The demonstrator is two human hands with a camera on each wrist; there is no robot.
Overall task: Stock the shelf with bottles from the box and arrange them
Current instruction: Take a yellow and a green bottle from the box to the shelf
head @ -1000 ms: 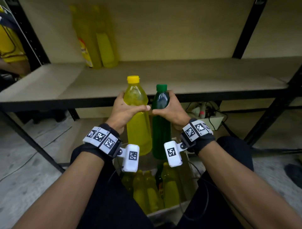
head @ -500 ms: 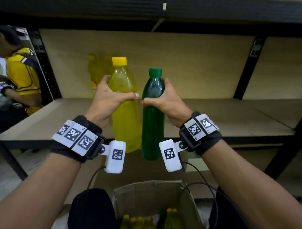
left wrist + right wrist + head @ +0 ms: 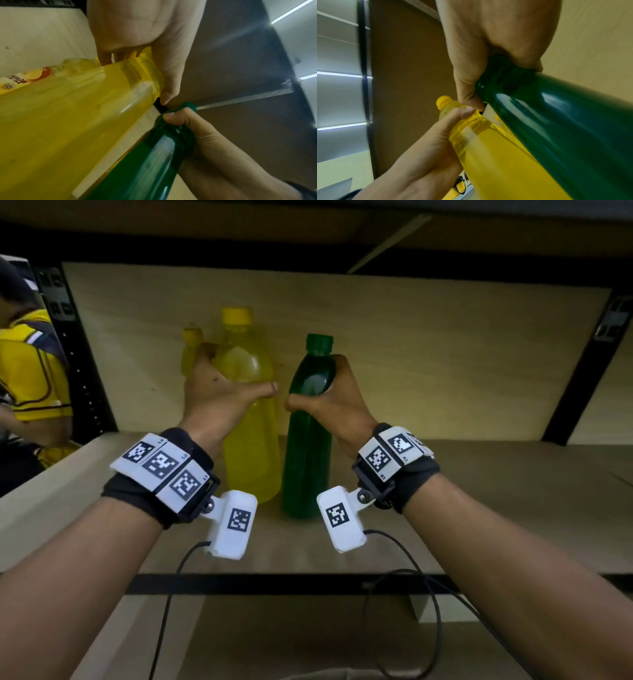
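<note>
My left hand (image 3: 219,395) grips a yellow bottle (image 3: 248,440) round its upper body, thumb across the front. Right beside it, my right hand (image 3: 329,402) grips a dark green bottle (image 3: 306,460) at the shoulder. Both bottles are upright over the wooden shelf board (image 3: 479,508), bases at or just above it. The left wrist view shows the yellow bottle (image 3: 68,121) in my left hand (image 3: 145,54) with the green bottle (image 3: 145,169) next to it. In the right wrist view the green bottle (image 3: 556,121) sits in my right hand (image 3: 488,54), the yellow bottle (image 3: 496,162) below.
Another yellow bottle (image 3: 190,350) stands at the back of the shelf, behind my left hand. A black upright post (image 3: 579,371) bounds the bay on the right, another (image 3: 75,354) on the left. A person in a yellow shirt (image 3: 30,371) is at far left.
Both hands have carried the bottles up from the box and forward onto the shelf level. The view has risen, so the box has dropped out of sight.
</note>
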